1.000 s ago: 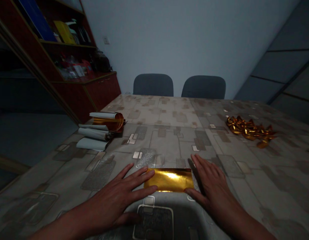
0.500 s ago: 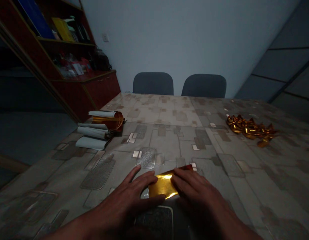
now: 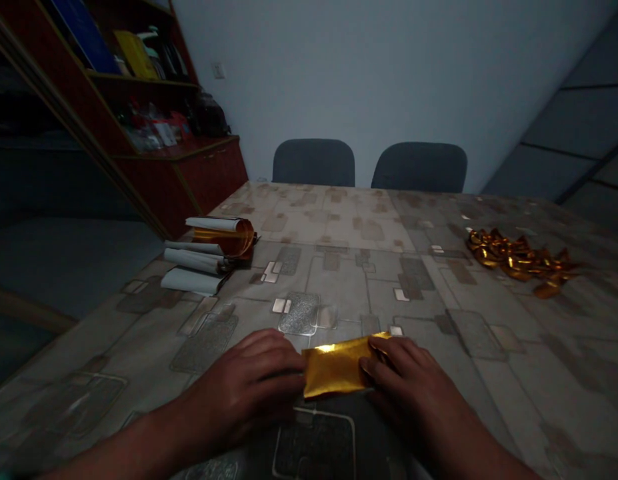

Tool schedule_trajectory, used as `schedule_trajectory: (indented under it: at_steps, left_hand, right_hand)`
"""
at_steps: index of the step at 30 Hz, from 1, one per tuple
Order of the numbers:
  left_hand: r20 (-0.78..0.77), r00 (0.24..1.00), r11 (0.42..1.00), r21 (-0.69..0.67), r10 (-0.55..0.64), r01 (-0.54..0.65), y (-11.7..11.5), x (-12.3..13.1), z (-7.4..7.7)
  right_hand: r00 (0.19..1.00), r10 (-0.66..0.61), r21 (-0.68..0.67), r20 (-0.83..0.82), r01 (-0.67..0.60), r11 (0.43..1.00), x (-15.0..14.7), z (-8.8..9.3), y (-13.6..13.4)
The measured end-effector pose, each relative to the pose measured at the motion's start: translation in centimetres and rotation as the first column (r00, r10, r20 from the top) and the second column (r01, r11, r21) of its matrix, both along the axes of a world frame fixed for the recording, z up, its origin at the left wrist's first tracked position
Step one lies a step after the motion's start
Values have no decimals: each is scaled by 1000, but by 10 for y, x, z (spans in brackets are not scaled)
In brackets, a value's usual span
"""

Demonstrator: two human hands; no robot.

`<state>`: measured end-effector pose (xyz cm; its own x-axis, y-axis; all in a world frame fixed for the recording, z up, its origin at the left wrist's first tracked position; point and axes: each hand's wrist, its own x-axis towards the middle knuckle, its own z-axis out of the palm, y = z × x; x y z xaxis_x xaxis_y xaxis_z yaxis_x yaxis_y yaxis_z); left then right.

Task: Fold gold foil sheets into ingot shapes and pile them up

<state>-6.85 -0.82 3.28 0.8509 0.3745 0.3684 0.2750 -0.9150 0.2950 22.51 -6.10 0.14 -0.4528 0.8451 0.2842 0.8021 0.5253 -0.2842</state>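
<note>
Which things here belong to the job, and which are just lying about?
Job:
folded gold foil sheet
left hand
right hand

Lying about:
rolled white-backed sheets
crumpled gold foil strips
two grey chairs
dark red shelf unit

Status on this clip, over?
Left hand and right hand on either end of gold foil. Gold ribbon off to the right, not in the way.
</note>
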Motion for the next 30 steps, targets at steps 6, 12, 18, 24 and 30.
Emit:
schedule_trajectory:
  at_steps: [6,12,18,24,30]
  left_hand:
    - [-259,964,995,91,53,-30,2,43,-1]
    - [-318,943,980,196,100,-38,1,55,-3]
    - [-178,964,961,228,198,-155,-2,58,-19]
    - [-70,985,945,301,156,-128,-4,56,-19]
    - [-84,985,963,237,151,-127,-9,33,-11]
  right_hand:
    - [993,-12,1,116,12,1000,-9,12,12]
    - [980,38,135,195,-65,989,-21,14,21]
    - [981,121,257,153,-158,953,-29,-6,20]
    - [981,156,262,115,-181,948,-26,-10,18]
    - [978,131,169,162,-159,973,-29,0,10]
